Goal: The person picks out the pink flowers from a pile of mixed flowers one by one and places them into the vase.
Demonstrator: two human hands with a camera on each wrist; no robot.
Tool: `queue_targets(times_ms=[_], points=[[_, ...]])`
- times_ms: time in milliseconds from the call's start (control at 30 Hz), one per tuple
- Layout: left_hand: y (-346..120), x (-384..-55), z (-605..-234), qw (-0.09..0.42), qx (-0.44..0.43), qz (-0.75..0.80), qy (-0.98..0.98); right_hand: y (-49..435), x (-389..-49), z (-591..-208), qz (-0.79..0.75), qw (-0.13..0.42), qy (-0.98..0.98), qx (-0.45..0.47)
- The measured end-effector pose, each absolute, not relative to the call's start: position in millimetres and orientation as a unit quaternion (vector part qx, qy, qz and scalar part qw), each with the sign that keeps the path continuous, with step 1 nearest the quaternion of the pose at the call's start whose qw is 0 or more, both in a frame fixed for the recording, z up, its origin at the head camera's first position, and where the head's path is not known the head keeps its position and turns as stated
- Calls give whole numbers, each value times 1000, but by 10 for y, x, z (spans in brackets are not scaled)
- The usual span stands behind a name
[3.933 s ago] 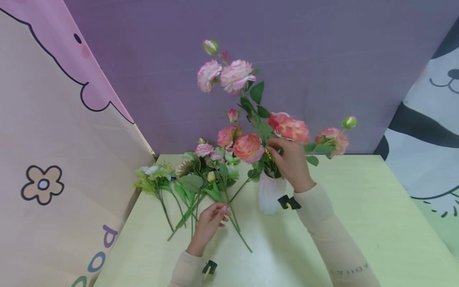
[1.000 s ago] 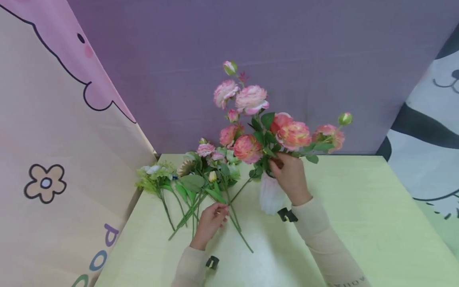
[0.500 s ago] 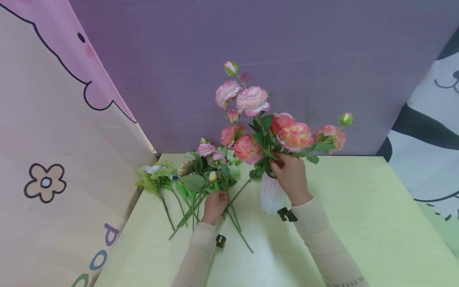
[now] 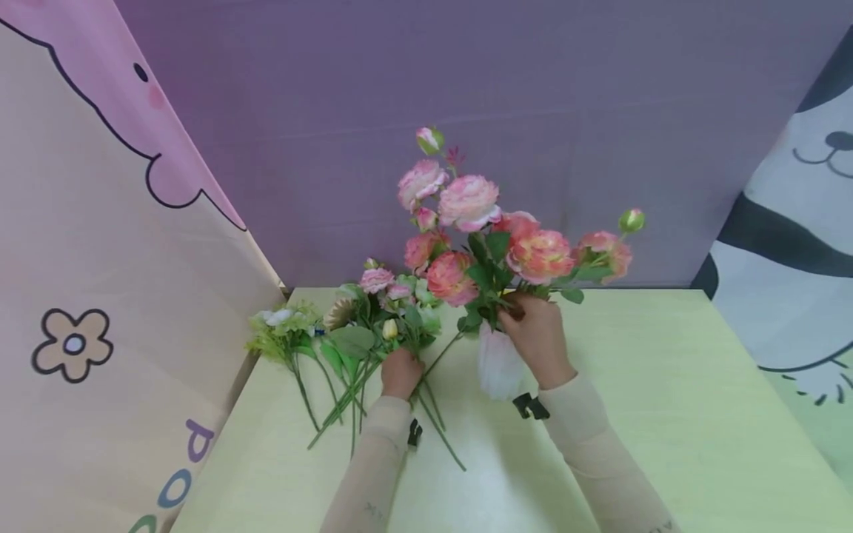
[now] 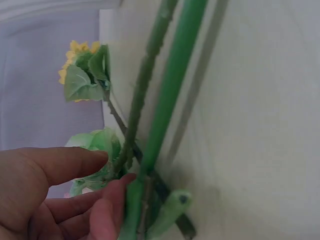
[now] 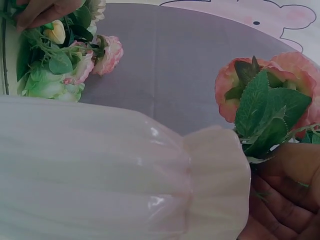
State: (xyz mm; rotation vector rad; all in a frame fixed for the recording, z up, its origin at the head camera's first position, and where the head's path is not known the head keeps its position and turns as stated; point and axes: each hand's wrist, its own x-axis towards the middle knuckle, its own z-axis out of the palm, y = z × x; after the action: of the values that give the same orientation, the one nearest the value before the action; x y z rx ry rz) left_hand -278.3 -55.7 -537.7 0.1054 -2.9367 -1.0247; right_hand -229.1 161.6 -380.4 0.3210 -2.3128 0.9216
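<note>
At the mouth of a white fluted vase (image 4: pixel 498 364), my right hand (image 4: pixel 537 337) has its fingers curled round the stem of a pale pink flower (image 4: pixel 469 202). The right wrist view shows those curled fingers beside the vase's ruffled rim; the gripped part of the stem is mostly hidden. Coral flowers (image 4: pixel 541 256) stand in the same vase. My left hand (image 4: pixel 401 373) is over the loose flowers on the table. In the left wrist view its thumb and fingertips are apart, close to a ridged green stem (image 5: pixel 145 85) and a smooth one (image 5: pixel 176 82).
Loose flowers lie at the table's left: a white-and-green bunch (image 4: pixel 283 326), a yellow bud (image 4: pixel 390 329) and small pink blooms (image 4: pixel 377 280). Their stems cross toward the front. A purple backdrop (image 4: pixel 600 148) stands behind the table (image 4: pixel 653 385), with printed panels at both sides.
The pale pink flower has come down toward the vase with my right hand, which then stays at the rim. My left hand has moved forward and slightly right, onto the loose stems.
</note>
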Motion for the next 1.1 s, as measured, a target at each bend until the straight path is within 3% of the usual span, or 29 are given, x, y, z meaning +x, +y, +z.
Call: queue_targets(times_ms=[300, 667, 900, 1100], points=[[-573, -2842, -5466, 18, 33, -315, -948, 1643, -2265, -3829, 359, 284, -883, 108], [-729, -2802, -5465, -33, 50, -498, -865, 1655, -2261, -3832, 378, 258, -884, 97], [-754, -2750, -5422, -55, 29, -562, -825, 1653, -2278, -3839, 375, 266, -882, 100], [-747, -2711, -5399, -73, 63, -633, -768, 1663, -2285, -3834, 376, 275, -878, 106]])
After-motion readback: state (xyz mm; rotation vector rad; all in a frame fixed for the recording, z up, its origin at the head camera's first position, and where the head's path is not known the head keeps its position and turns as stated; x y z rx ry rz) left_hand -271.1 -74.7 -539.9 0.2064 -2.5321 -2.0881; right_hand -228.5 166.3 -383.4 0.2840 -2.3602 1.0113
